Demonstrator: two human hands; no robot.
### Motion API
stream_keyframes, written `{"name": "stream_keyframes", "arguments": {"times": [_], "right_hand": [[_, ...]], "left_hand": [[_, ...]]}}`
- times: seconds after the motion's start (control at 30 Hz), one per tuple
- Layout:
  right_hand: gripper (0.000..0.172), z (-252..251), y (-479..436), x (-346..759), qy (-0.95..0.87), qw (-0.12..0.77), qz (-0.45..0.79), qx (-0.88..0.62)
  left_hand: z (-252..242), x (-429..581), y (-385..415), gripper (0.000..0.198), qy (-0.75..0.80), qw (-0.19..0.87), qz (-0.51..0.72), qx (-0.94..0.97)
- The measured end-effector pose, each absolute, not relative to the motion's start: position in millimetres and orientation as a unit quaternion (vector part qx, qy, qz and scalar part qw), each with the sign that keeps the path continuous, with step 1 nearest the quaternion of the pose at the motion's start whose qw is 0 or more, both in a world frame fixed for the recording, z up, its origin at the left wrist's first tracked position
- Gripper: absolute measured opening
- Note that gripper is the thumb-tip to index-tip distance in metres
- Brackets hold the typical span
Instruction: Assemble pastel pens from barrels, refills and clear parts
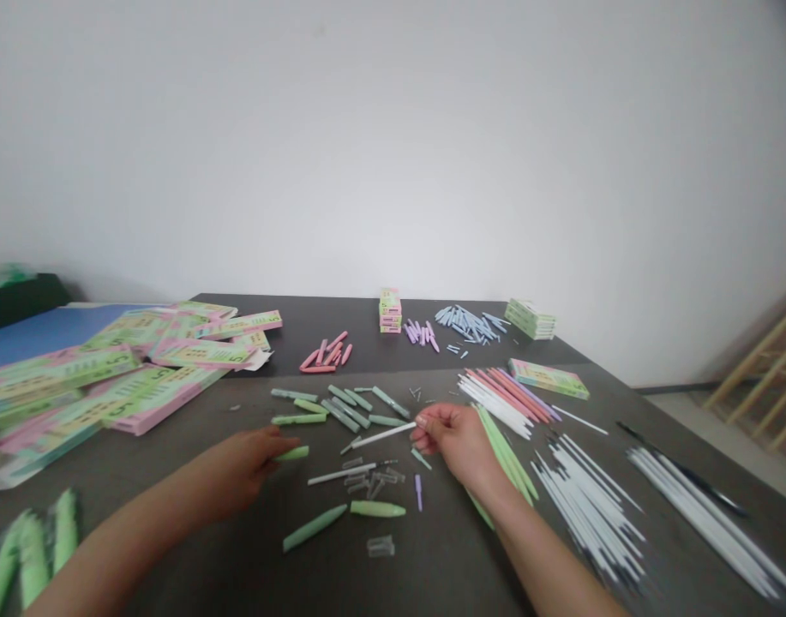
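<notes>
My left hand point(261, 458) is closed around a light green pen part point(294, 452), whose end sticks out past the fingertips. Between the thumb and fingers of my right hand point(441, 428) is a thin white pen refill point(386, 435), its tip pointing left. Another white refill point(341, 474) lies on the table between the hands, beside small clear plastic pieces point(371, 484). Nearer to me are a green tapered pen barrel point(378, 509) and a darker green one point(314, 528). A short purple piece point(419, 493) rests below my right hand.
Flattened or stacked pink-green boxes point(167, 377) cover the left side. Green caps point(347, 411), red parts point(328, 353), purple parts point(422, 334) and blue parts point(471, 324) lie farther back. White refills point(589, 506) and green sticks point(508, 454) lie at the right of the dark table point(238, 548).
</notes>
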State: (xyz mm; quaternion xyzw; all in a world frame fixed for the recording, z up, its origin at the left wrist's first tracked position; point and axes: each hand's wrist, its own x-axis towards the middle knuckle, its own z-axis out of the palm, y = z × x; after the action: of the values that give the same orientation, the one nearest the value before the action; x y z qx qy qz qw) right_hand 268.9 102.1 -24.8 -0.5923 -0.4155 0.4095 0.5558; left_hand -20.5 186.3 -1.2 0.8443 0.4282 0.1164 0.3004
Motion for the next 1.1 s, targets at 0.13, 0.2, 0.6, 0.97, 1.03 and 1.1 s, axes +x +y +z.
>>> {"name": "stream_keyframes", "arguments": {"times": [0.13,0.2,0.6,0.97,1.03,1.1], "right_hand": [[0.026,-29.0,102.8,263.8,-0.422,0.542,0.413,-0.598],[0.025,-30.2,103.2,263.0,-0.425,0.536,0.413,-0.601],[0.022,-38.2,105.3,262.5,-0.442,0.519,0.397,-0.614],[0.023,-36.1,105.1,267.7,-0.452,0.523,0.388,-0.61],[0.023,-32.3,102.8,264.9,-0.452,0.524,0.395,-0.604],[0.024,-27.4,99.3,259.6,-0.452,0.523,0.407,-0.597]], "left_hand": [[5.7,-14.9,185.7,0.032,0.459,0.254,0.03,0.851],[8.6,-12.8,188.1,0.015,0.464,0.257,0.029,0.847],[7.6,-9.3,197.0,0.021,0.472,0.27,0.107,0.833],[2.7,-12.3,203.0,0.038,0.538,0.378,0.237,0.715],[4.7,-14.2,203.0,0.041,0.548,0.409,0.314,0.659],[7.0,-16.7,202.7,0.04,0.529,0.45,0.397,0.599]]}}
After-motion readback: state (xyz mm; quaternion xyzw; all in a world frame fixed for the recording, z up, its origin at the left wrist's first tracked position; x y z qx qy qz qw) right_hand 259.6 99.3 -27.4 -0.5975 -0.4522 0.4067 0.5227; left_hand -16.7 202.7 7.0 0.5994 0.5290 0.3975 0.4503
